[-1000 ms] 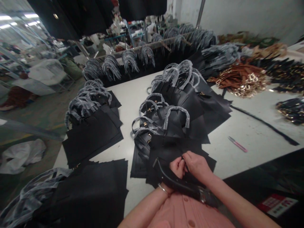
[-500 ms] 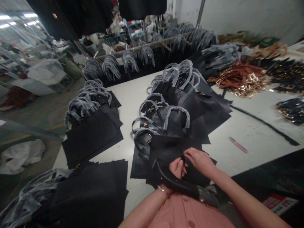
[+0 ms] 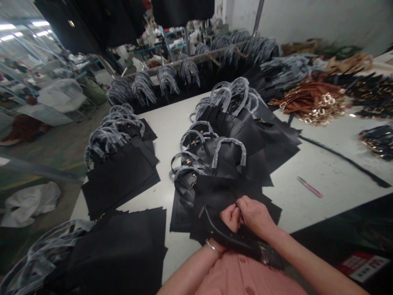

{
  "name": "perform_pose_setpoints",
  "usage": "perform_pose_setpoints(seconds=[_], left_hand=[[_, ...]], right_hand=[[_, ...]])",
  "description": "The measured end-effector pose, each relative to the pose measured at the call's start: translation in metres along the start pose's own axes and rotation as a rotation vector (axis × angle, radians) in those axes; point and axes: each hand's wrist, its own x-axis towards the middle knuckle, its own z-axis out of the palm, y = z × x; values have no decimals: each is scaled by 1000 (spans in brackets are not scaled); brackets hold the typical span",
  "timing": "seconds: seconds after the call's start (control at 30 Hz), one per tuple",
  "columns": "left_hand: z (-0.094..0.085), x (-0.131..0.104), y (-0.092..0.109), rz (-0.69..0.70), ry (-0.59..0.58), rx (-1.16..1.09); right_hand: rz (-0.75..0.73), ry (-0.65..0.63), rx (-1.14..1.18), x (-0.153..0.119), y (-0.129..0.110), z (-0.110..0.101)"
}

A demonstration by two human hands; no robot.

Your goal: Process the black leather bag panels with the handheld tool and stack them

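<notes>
Both hands are close together over a black leather bag panel (image 3: 211,190) at the table's near side. My left hand (image 3: 230,217) is closed, its fingers curled round a small dark strip that is mostly hidden. Touching it from the right, my right hand (image 3: 253,215) pinches at the same spot, fingertips together. A curved black bag handle (image 3: 227,234) passes across my left wrist and reaches back toward my body. Just beyond lie black bags (image 3: 221,151) with plastic-wrapped handles and gold fittings.
More black bag pieces (image 3: 123,172) are stacked at left, and another pile (image 3: 119,246) lies nearer. Pink-handled thread snips (image 3: 310,187) rest on the white table (image 3: 334,164) at right. Brown straps (image 3: 310,100) with gold buckles and a long black strip (image 3: 344,157) lie beyond.
My right hand has moved down and left, closing the small gap to my left hand. The dark strip between them is now more hidden. The bags have not moved.
</notes>
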Motion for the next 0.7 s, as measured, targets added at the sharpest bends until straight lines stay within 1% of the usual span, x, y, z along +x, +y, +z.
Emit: perform_pose_setpoints(seconds=[0.07,0.2,0.3,0.37,0.43,0.53,0.7], left_hand=[[-2,0,-1,20,0,49],[-4,2,-4,48,-67,63],[-3,3,-8,26,-56,19],[-1,3,-10,-14,-37,-32],[1,2,-11,-48,-23,-81],[2,2,-10,-60,-21,-125],[3,2,-10,-74,-22,-111]], right_hand=[[39,-3,34,1,1,4],[113,7,167,3,5,9],[140,5,297,6,9,8],[162,19,348,8,14,7],[184,43,354,8,19,7],[162,53,310,6,23,9],[89,56,182,-1,17,12]])
